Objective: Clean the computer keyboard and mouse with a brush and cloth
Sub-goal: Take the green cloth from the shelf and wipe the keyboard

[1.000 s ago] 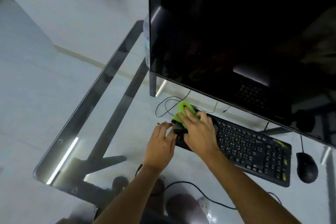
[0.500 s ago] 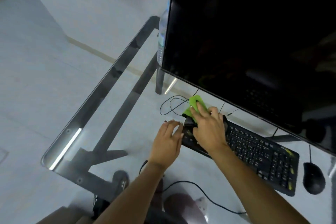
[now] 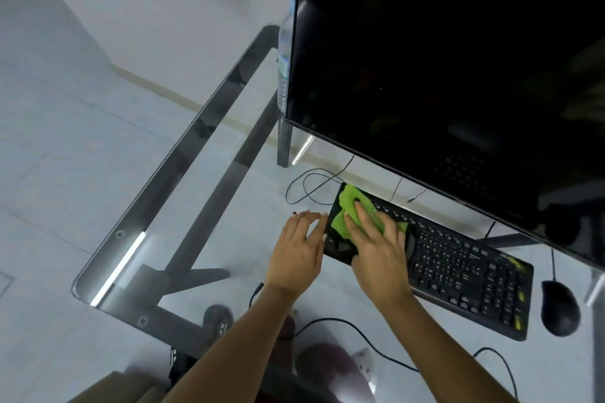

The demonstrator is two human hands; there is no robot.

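A black keyboard (image 3: 458,265) with yellow-green accent keys lies on the glass desk in front of the monitor. My right hand (image 3: 376,245) presses a bright green cloth (image 3: 352,209) flat onto the keyboard's left end. My left hand (image 3: 299,252) rests flat on the glass with its fingers against the keyboard's left edge, holding nothing. A black mouse (image 3: 559,307) sits to the right of the keyboard, apart from both hands. No brush is in view.
A large dark monitor (image 3: 451,59) overhangs the keyboard's far side. A clear water bottle (image 3: 285,52) stands behind its left edge. Thin black cables (image 3: 311,186) loop beside the keyboard. The glass desk (image 3: 108,268) edge runs along the left.
The view has shifted, so everything sits further right in frame. My right hand has spread the green cloth wider over the keyboard's left end. My left hand stays at the keyboard's edge.
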